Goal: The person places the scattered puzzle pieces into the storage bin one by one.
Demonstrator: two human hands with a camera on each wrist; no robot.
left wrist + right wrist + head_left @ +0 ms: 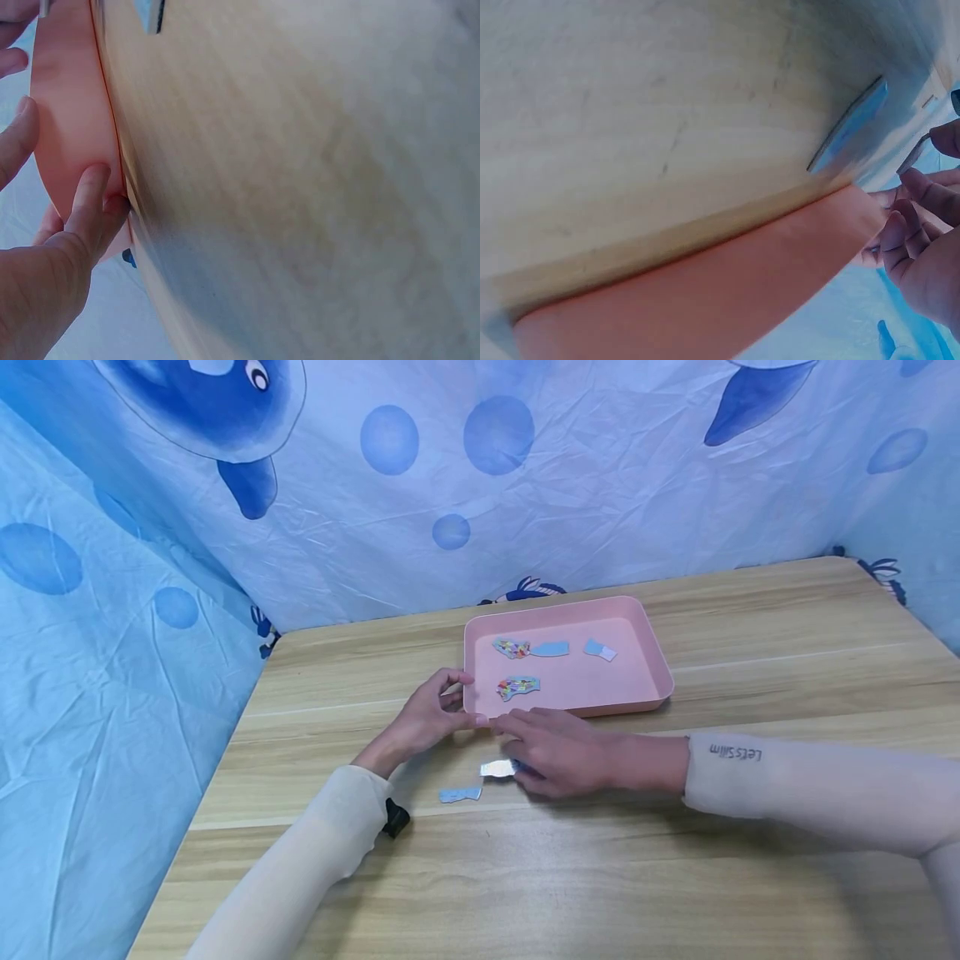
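My left hand (429, 714) holds the near left corner of a shallow pink tray (570, 703), thumb at the front wall and fingers along the left side. In the left wrist view its fingertips touch the tray's outer wall (71, 97). Just in front of the tray, my right hand (558, 753) pinches a small flat piece (497, 768), like a cardboard puzzle piece, between thumb and finger; the right wrist view shows this piece (913, 154) edge-on. A light blue piece (460, 794) lies on the table near it.
Inside the tray are multicoloured pieces (518, 687) (512, 648), a blue piece (551, 649) and a blue-and-white one (600, 650). The wooden table (600, 893) meets a blue sea-patterned cloth (337, 552) at its back and left.
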